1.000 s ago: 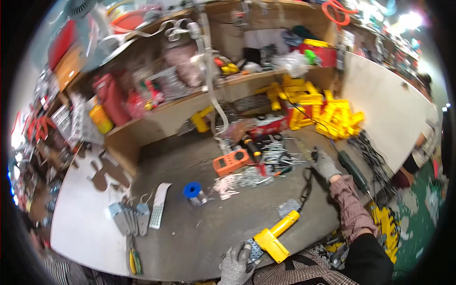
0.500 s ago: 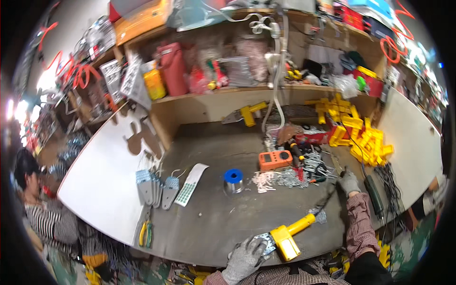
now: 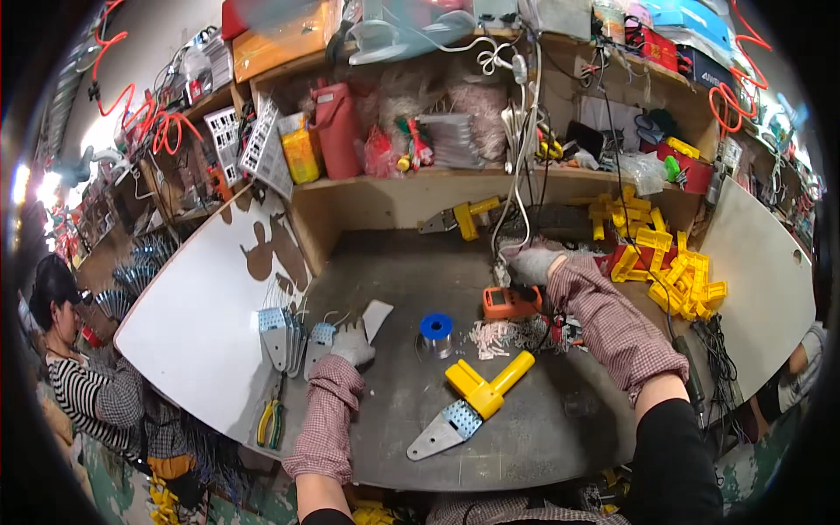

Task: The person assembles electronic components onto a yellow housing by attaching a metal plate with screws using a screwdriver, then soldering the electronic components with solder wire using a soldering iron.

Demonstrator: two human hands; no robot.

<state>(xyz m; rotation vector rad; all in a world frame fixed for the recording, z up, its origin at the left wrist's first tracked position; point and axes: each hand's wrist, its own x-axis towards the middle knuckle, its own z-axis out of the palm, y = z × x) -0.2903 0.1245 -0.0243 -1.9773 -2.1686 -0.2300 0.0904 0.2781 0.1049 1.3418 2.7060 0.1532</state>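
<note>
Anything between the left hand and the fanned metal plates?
Yes: one separate plate lies between the left hand and the fanned plates, directly left of the hand. Whether the hand touches it is unclear.

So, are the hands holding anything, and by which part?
Cannot be told: the left hand is at the white strip, the right hand beside a white cable.

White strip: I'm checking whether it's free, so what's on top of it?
The left hand is over the white strip, hiding its near part. Only the far end shows; what's under the hand is covered.
</note>
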